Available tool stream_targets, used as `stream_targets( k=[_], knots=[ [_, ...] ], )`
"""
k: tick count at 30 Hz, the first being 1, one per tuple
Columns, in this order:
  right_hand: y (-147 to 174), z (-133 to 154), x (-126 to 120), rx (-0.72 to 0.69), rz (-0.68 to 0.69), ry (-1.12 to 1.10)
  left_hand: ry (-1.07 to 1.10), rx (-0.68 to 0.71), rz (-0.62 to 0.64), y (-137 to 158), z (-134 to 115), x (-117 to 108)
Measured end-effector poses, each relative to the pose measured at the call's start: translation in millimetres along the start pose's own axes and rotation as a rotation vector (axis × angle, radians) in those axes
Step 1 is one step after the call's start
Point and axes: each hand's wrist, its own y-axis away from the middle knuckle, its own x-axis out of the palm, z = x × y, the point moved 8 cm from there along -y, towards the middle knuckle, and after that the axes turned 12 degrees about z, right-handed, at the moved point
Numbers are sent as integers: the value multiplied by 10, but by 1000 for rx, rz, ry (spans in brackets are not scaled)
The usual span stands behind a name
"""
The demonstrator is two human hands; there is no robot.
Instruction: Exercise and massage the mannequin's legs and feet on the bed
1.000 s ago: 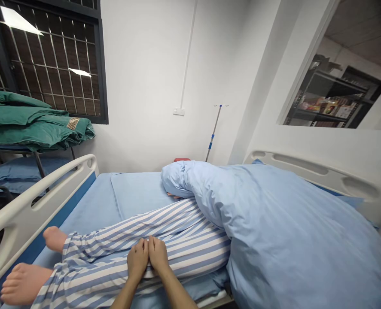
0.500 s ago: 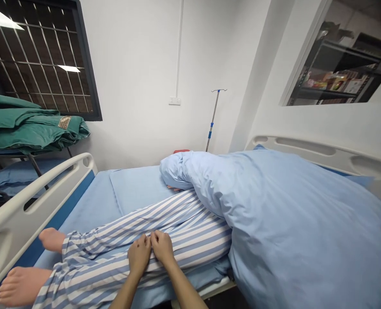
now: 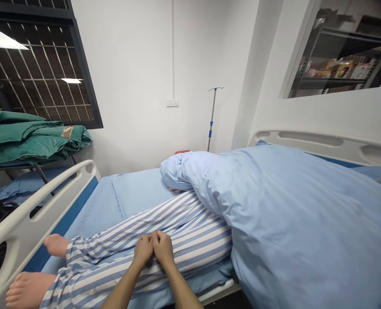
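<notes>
Keep left hand (image 3: 144, 249) and right hand (image 3: 163, 248) level, pressing evenly — fingers curled, any grip on cloth I cannot tell — over the striped trousers (image 3: 198, 246), which stretch toward eight o'clock.

The bed (image 3: 19, 236), spread with a light blue sheet (image 3: 141, 191), carries a barefoot figure (image 3: 31, 288) in striped trousers (image 3: 201, 246), a blue quilt (image 3: 283, 219) heaped over its upper part.

Bare left hand (image 3: 144, 250) and bare right hand (image 3: 163, 249) side by side, backs up, inner edges touching near the knuckles. Fingers (image 3: 158, 236) curl down, tips hidden; grip unclear. Bare left forearm (image 3: 122, 286) and bare right forearm (image 3: 183, 287) enter from bottom of view, converging toward hands.
</notes>
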Motion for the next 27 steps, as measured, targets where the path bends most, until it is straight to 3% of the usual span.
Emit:
stream_targets(
  k=[3, 7, 13, 23, 27],
  knots=[
    [-17, -57, -52, 13, -32, -178, 226, 137, -16, -95, -206, -24],
    [-17, -76, -63, -1, -24, -289, 414, 175, -108, -95, -231, 57],
    [13, -72, -45, 2, -19, -253, 177, 26, -241, 36, -68, 191],
    [-2, -75, -3, -12, 3, -193, 30, -27, -199, 58, -87, 204],
    [-45, -24, -63, -16, 83, -2, -21, -34, -180, 59, -96, 234]
  ],
)
